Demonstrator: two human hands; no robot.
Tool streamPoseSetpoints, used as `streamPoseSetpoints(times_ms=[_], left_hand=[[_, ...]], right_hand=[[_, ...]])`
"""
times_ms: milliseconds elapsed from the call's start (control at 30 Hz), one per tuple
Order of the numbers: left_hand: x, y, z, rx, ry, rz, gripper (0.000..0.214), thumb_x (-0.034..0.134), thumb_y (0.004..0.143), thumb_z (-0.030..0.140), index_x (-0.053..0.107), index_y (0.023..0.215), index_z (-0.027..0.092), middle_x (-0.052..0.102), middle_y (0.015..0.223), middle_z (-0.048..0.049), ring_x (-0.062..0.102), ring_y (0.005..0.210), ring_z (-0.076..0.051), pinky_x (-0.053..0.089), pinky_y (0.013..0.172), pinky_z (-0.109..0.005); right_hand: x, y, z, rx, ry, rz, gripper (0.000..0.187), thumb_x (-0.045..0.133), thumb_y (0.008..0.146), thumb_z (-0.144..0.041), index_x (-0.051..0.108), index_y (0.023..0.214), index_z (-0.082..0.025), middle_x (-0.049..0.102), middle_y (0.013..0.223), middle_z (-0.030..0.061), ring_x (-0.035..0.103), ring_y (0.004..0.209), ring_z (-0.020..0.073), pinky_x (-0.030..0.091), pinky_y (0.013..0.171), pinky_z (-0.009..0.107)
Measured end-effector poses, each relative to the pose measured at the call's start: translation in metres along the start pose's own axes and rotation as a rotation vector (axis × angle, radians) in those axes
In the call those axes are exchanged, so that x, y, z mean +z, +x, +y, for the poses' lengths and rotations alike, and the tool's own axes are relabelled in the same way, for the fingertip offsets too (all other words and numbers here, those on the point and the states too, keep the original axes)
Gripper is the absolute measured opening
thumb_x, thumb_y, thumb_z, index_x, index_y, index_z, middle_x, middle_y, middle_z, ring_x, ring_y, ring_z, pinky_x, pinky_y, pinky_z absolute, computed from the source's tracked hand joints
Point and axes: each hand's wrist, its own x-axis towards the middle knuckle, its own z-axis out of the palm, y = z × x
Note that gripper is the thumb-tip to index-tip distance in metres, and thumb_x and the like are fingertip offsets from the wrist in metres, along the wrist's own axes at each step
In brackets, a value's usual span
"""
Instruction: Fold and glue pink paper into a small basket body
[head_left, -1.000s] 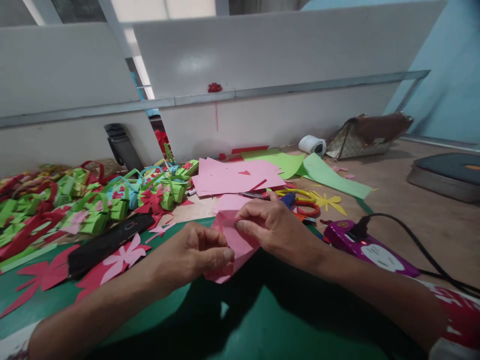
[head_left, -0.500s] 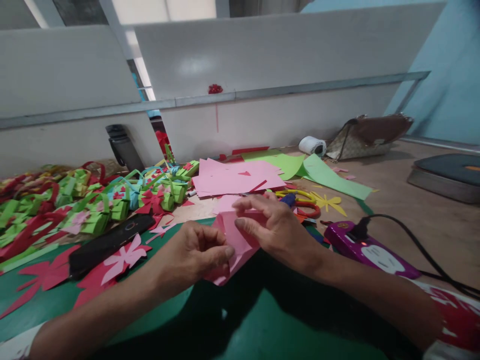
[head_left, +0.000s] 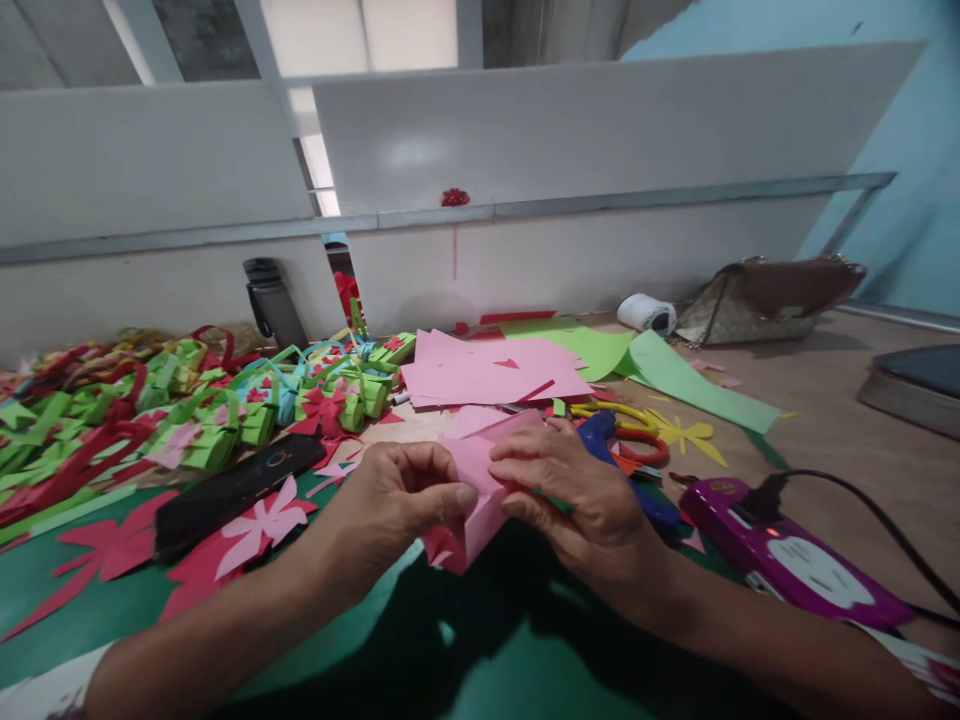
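A folded piece of pink paper (head_left: 484,475) is held up between my two hands, over the green mat (head_left: 525,640). My left hand (head_left: 409,500) pinches its left edge between thumb and curled fingers. On the right side, my right hand (head_left: 574,490) grips the paper with the thumb below and the fingers laid along it. The paper's lower end stands partly open, showing a fold. Behind it lies a stack of pink sheets (head_left: 487,368) with a small red scrap on top. Scissors with orange and yellow handles (head_left: 645,447) lie just beyond my right hand.
Several small green paper baskets (head_left: 255,422) crowd the left. A black phone (head_left: 236,490) and red and pink paper flowers (head_left: 266,518) lie nearer. At right are a purple power strip (head_left: 795,555) with a cable, green sheets (head_left: 690,385), a handbag (head_left: 772,300) and a bottle (head_left: 274,305) at back left.
My right hand has shifted down and flattened its fingers along the paper's right side. The paper's upper flap now stands more upright. The whole view has moved slightly, so things appear further right and lower.
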Motion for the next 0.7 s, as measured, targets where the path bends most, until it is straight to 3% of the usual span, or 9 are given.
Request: streamPoseSetpoints(times_ms=[233,400,533,633,700], left_hand=[[0.002,0.002,-0.01,-0.041,-0.01,0.052,0.016,0.069,0.069,0.022,0.057,0.065,0.012,0.06,0.051,0.0019,0.056,0.04,-0.01,0.043,0.043,-0.019],[-0.001,0.002,-0.006,0.031,-0.042,0.061,0.017,0.069,0.071,0.021,0.057,0.063,0.013,0.06,0.052,0.0018,0.057,0.045,-0.009,0.046,0.05,-0.02],[-0.007,0.001,0.0,0.068,-0.075,0.037,0.014,0.069,0.072,0.024,0.06,0.07,0.013,0.064,0.061,-0.0006,0.059,0.054,-0.011,0.046,0.057,-0.022],[-0.009,-0.001,0.004,0.072,-0.073,0.004,0.016,0.07,0.07,0.023,0.064,0.081,0.013,0.067,0.072,-0.0031,0.059,0.063,-0.012,0.046,0.062,-0.022],[-0.008,-0.003,0.006,0.078,-0.054,-0.006,0.021,0.071,0.068,0.023,0.066,0.085,0.012,0.067,0.076,-0.0037,0.058,0.064,-0.012,0.045,0.061,-0.022]], right_hand=[[-0.001,0.001,-0.003,0.028,0.007,-0.018,0.011,0.059,0.084,-0.021,0.063,0.094,-0.021,0.066,0.087,0.0044,0.06,0.088,0.0199,0.046,0.082,0.04],[-0.003,0.001,-0.005,0.114,-0.047,0.066,0.027,0.058,0.085,-0.029,0.058,0.11,-0.019,0.058,0.114,0.0105,0.052,0.11,0.0234,0.042,0.094,0.043],[-0.003,0.002,-0.001,0.341,-0.027,0.112,0.044,0.057,0.084,-0.041,0.051,0.122,-0.019,0.051,0.128,0.0124,0.044,0.122,0.0249,0.038,0.101,0.045],[0.001,0.001,0.003,0.573,0.17,0.077,0.052,0.052,0.086,-0.045,0.042,0.131,-0.021,0.046,0.136,0.0123,0.043,0.124,0.0256,0.039,0.101,0.048],[0.003,-0.001,0.004,0.638,0.289,0.042,0.053,0.05,0.088,-0.043,0.038,0.135,-0.022,0.044,0.139,0.0112,0.042,0.126,0.0248,0.037,0.103,0.049]])
